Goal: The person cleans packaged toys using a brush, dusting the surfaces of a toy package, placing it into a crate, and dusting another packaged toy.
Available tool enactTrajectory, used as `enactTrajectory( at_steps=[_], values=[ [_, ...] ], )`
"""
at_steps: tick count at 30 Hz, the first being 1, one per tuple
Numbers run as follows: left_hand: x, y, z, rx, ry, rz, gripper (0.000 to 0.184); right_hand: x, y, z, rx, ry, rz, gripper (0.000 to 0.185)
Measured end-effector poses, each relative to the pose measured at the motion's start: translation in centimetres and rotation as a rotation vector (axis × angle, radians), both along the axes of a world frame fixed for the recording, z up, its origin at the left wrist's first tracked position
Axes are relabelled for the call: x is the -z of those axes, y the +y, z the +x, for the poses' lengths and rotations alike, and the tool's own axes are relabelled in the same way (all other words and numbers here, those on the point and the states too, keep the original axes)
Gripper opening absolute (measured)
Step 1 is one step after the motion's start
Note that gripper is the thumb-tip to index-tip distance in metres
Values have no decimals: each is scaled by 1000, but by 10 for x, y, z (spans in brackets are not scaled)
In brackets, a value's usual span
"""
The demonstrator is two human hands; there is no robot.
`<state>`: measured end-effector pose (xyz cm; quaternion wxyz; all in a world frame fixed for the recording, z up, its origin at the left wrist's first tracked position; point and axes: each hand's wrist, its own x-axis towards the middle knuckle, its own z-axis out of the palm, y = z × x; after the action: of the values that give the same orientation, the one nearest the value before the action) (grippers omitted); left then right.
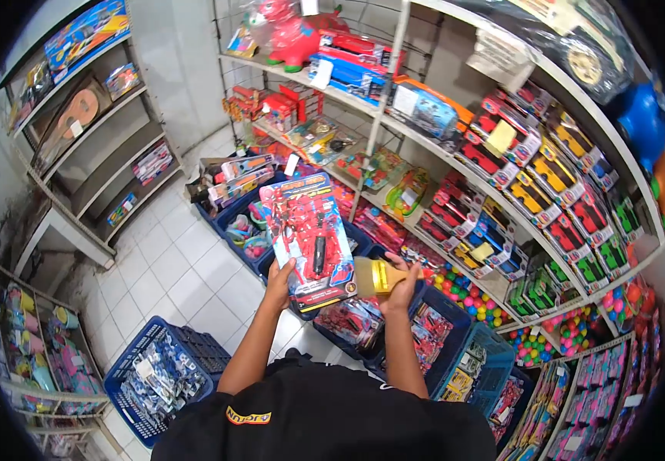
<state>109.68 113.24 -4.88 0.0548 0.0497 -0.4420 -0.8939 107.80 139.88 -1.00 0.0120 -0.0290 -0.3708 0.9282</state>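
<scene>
My left hand (279,283) grips the lower left edge of a toy blister pack (309,238), a red and blue card with red toy parts and a black piece under clear plastic. The pack is held upright, tilted slightly, over the baskets. In my right hand (400,290) is a wide paintbrush (379,276) with a wooden handle and a yellow band. Its bristles point left and reach the pack's lower right edge; whether they press on it I cannot tell. Below, a dark blue basket (385,338) holds similar red packs.
A blue basket (121,392) of blue-and-white packs stands on the tiled floor (171,253) at left. Shelves (494,42) of boxed toy cars (551,180) line the right side. Colourful balls (467,296) lie low at right. Another shelf unit (110,123) stands at far left.
</scene>
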Motion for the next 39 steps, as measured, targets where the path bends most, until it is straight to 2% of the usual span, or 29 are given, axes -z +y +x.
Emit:
enactTrajectory(
  at_steps=[2,3,4,6,10,12,13,16,20,21,25,29,30,32,35,38,39],
  values=[
    [2,-22,4,-39,-26,11,41,5,-39,-12,57,-26,267,63],
    [4,-34,6,-57,-32,-1,41,4,-60,-12,10,-28,287,61],
    [7,-47,9,-78,-39,-13,41,3,-76,-11,-80,33,267,47],
    [7,-70,21,-133,-63,0,40,6,-108,-12,-185,89,546,35],
    [2,-116,36,-248,-82,-65,40,-9,-152,-21,-376,281,647,38],
    [0,-134,43,-275,-85,-72,36,3,-172,-39,-308,276,676,38],
    [-2,-142,47,-275,-97,-88,35,-20,-184,-40,-293,236,618,38],
    [0,-166,52,-302,-108,-111,32,-35,-223,-68,-194,327,644,38],
    [0,-201,49,-436,-141,-108,31,-47,-279,-89,-467,217,614,39],
    [0,-214,46,-479,-151,-91,31,-41,-294,-97,-443,359,708,41],
    [4,-273,23,-593,-117,-66,28,-28,-350,-123,-652,170,537,46],
    [-1,-322,-8,-618,-123,-81,30,-22,-406,-174,-738,303,566,48],
    [-7,-343,-27,-610,-137,-91,30,-28,-438,-200,-626,386,559,50],
    [-10,-362,-47,-577,-127,-93,31,-35,-464,-224,-588,433,567,50],
    [-18,-390,-74,-636,-104,-47,30,-32,-501,-253,-668,598,557,50],
    [-17,-420,-91,-715,-105,-61,30,-33,-526,-264,-874,668,607,50],
    [-17,-428,-94,-722,-107,-73,30,-37,-536,-262,-881,604,563,47]
  ],
)
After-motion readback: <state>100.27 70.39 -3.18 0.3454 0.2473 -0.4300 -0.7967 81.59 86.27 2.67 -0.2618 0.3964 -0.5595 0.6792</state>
